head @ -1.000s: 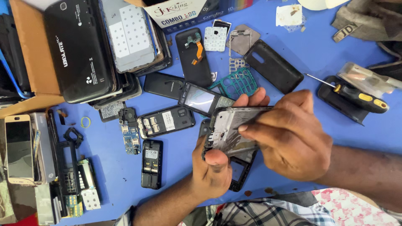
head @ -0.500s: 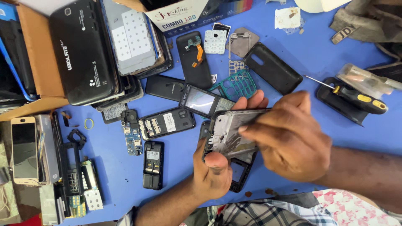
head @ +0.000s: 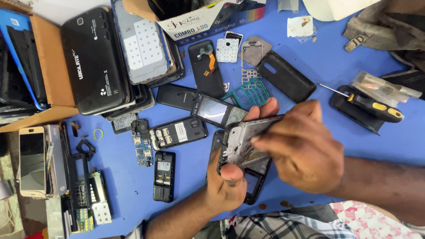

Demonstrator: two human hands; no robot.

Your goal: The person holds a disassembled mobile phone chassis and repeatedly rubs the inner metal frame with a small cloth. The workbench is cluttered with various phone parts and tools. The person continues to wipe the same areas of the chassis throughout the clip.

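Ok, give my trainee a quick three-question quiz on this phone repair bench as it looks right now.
1. True or false: both hands grip the grey metal phone frame.
2. Which tool lies on the blue table by the right hand? A) black-and-yellow screwdriver B) pliers C) hammer
3. What rests directly under the frame, below the left hand?

Key: 1 true; 2 A; 3 a black plastic phone housing.
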